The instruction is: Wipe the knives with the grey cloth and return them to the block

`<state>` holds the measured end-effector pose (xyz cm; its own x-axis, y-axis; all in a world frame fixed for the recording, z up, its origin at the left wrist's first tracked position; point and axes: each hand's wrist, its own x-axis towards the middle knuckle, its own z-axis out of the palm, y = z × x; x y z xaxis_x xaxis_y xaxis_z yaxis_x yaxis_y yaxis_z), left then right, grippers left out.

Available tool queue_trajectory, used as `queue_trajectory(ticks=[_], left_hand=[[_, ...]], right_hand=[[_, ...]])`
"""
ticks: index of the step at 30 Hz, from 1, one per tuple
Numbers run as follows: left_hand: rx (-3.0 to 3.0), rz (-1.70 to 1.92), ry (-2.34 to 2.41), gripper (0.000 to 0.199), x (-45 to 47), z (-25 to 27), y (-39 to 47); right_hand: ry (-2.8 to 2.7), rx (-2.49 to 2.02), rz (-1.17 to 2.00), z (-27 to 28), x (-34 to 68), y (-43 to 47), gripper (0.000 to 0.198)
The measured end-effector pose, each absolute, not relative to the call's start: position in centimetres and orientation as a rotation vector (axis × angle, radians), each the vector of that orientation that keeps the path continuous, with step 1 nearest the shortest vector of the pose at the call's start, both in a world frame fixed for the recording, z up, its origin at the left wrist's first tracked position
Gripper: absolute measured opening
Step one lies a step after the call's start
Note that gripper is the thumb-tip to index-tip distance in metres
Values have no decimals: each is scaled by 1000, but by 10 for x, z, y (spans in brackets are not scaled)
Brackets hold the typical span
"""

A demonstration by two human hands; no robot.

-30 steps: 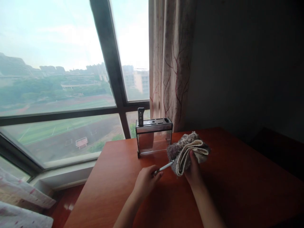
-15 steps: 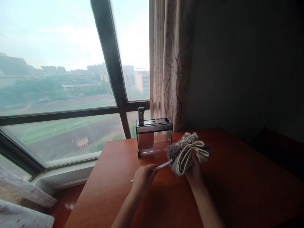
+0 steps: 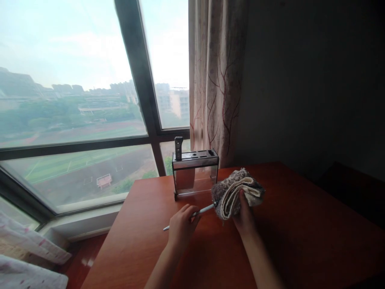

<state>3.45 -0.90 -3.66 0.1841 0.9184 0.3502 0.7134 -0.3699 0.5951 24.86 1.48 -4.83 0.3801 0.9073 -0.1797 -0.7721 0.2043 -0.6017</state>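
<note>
My left hand [image 3: 182,225] is closed around a slim silver rod [image 3: 207,209]. Its thin end sticks out to the left past my fingers, and its other end, with a darker part, meets the cloth; whether it goes on beneath the folds is hidden. A thick folded cloth [image 3: 237,192], mottled grey-brown with cream inner layers, is gripped in my right hand [image 3: 246,216]. The right thumb presses on the folds, while the other fingers are hidden behind. Both hands are above the table, close together.
A clear-sided knife block [image 3: 195,157] with a dark slotted top stands on the reddish-brown table [image 3: 150,224], one black handle [image 3: 178,147] rising from it. Behind are a curtain [image 3: 216,80] and a large window. The table's left edge borders the window ledge [image 3: 87,220].
The cloth has tilted and shifted slightly in my right hand. My left hand and the rod have moved slightly, and the rod's dark part shows less beside the cloth.
</note>
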Motion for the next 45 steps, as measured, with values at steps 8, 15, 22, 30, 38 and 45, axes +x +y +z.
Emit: queue_trajectory(ticks=[8,15,22,30,38,45], left_hand=[[2247,881,1495,29,31,-30,-13],[2166,674,1440,44,36,-28,-13],[2192,689,1479,36,44,-30,-14],[2261,990,1581,27,36,-40,-11],[2220,862,1428,38,37,-27,-14],[2082,691,1381,42,39,-29,-11]], right_hand=[[-276,-623,1203,-48,252,12,50],[-224,-587,1262,-54,256,16,41],[-220,-583,1294,-52,254,14,40],[-279,-645,1229,-45,246,11,47],[-308,-635,1222,-44,250,9,47],[-312,-631,1226,-45,249,8,45]])
